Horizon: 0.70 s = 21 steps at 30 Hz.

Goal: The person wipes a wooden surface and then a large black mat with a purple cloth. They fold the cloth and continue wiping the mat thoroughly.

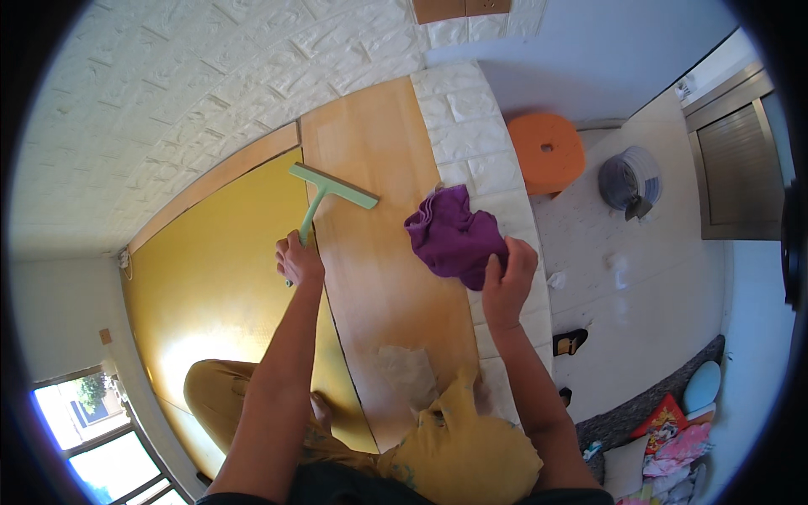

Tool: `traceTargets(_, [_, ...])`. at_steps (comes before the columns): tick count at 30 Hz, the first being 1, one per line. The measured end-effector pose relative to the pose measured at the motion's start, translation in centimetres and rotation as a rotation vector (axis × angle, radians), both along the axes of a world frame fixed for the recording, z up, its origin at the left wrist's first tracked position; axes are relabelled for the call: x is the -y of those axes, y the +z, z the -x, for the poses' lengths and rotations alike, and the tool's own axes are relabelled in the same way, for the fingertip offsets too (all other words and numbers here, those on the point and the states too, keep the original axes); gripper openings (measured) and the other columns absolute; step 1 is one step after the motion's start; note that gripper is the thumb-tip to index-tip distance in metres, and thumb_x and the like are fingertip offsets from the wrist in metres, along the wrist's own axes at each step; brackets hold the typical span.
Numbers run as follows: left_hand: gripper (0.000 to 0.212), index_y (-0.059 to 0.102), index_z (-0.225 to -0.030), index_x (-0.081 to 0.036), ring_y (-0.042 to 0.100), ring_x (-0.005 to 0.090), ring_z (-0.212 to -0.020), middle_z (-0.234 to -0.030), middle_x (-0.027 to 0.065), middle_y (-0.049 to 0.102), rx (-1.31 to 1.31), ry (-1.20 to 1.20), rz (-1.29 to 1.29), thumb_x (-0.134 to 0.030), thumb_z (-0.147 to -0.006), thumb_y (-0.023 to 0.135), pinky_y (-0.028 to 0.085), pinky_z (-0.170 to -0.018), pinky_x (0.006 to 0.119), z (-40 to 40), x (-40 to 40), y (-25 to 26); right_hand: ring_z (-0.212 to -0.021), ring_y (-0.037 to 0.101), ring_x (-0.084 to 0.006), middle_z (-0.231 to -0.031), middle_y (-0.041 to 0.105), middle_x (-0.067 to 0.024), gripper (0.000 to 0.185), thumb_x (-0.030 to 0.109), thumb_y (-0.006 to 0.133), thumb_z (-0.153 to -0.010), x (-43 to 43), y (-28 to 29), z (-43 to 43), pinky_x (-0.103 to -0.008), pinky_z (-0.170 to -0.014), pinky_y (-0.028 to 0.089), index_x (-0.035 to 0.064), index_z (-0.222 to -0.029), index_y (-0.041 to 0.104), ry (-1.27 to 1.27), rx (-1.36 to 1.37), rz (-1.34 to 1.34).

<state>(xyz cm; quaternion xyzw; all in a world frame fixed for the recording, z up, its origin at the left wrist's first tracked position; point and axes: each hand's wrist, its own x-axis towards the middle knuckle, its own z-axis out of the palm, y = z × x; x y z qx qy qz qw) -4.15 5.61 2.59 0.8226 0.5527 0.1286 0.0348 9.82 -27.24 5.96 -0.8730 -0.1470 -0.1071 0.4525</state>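
Note:
My left hand is closed around the handle of a pale green squeegee. Its wide blade lies across the seam between a yellow mat and a light wooden ledge. A crumpled purple cloth rests over the right edge of the ledge and the white brick-pattern facing beside it. My right hand has the lower right corner of the cloth between thumb and fingers. Most of the cloth spreads out to the left of that hand.
An orange plastic stool and a clear bucket stand on the tiled floor below the ledge. A dark shoe sits near its foot. Cushions and clothes lie at lower right. White brick-pattern wall borders the mat.

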Motion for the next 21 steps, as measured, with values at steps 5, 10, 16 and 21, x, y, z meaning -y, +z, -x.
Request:
traceTargets(5, [0.044, 0.06, -0.129, -0.016, 0.048, 0.032, -0.126, -0.135, 0.0106, 0.053, 0.124, -0.678, 0.098, -0.014, -0.086, 0.066, 0.037, -0.106, 0.049, -1.4, 5.7, -1.7, -0.121, 0.048, -0.0368, -0.125, 0.053, -0.0138, 0.036, 0.028, 0.07, -0.083, -3.8, 1.2, -0.4, -0.0566, -0.094, 0.04, 0.0147, -0.116, 0.064, 0.377, 0.286, 0.383])
traceTargets(10, [0.042, 0.06, -0.128, -0.015, 0.049, 0.0345, -0.123, -0.135, 0.0096, 0.052, 0.07, -0.626, 0.061, -0.016, -0.086, 0.066, 0.038, -0.105, 0.048, -2.5, 7.9, -1.7, -0.115, 0.05, -0.0349, -0.125, 0.053, -0.0139, 0.026, 0.025, 0.072, -0.078, -5.4, -1.0, -6.9, -0.0561, -0.084, 0.043, 0.0131, -0.1, 0.063, 0.549, 0.201, 0.436])
traceTargets(16, [0.044, 0.059, -0.127, -0.016, 0.048, 0.0331, -0.121, -0.134, 0.008, 0.052, 0.055, -0.639, 0.068, -0.015, -0.084, 0.066, 0.038, -0.104, 0.048, -2.9, 7.7, -1.2, -0.117, 0.049, -0.0367, -0.128, 0.052, -0.0146, 0.035, 0.027, 0.073, -0.081, -6.9, -2.4, -12.0, -0.0511, -0.092, 0.042, 0.0124, -0.111, 0.066, 0.165, 0.158, 0.313])
traceTargets(21, [0.047, 0.059, -0.129, -0.016, 0.048, 0.0327, -0.123, -0.135, 0.0084, 0.051, 0.055, -0.635, 0.069, -0.015, -0.082, 0.066, 0.038, -0.105, 0.049, -2.7, 7.2, -1.0, -0.115, 0.051, -0.0352, -0.123, 0.053, -0.0123, 0.041, 0.027, 0.076, -0.079, -10.9, -2.0, -13.2, -0.0505, -0.091, 0.042, 0.0157, -0.116, 0.062, 0.44, 0.408, 0.587])
